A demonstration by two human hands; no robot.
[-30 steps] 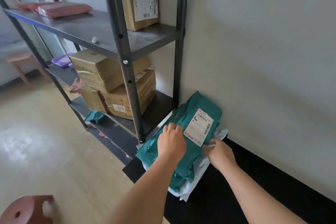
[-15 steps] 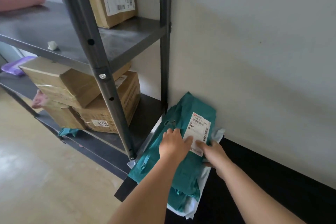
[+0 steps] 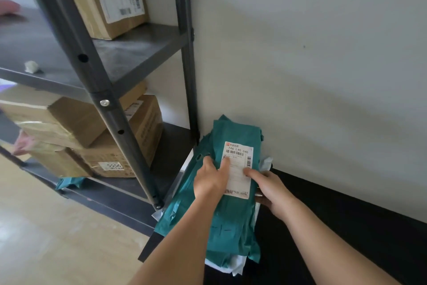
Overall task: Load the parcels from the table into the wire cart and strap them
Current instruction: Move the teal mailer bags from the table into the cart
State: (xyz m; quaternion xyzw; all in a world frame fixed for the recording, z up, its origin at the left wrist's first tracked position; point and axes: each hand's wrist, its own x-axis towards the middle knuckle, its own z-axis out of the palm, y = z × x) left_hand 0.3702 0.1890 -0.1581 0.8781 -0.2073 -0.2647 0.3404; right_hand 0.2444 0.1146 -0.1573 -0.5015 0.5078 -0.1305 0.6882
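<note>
The stack of teal plastic mailer parcels [image 3: 231, 220] lies long axis near-to-far on the black counter [image 3: 346, 238]. The left hand [image 3: 211, 183] presses flat on top; the right hand [image 3: 270, 190] pinches its right edge.

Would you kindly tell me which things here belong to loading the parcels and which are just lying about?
For the job: green parcels, white parcels under them, black table, left hand pressing on top, right hand gripping the stack's edge.
Lying about: shelving rack, cardboard boxes, white scrap.
</note>
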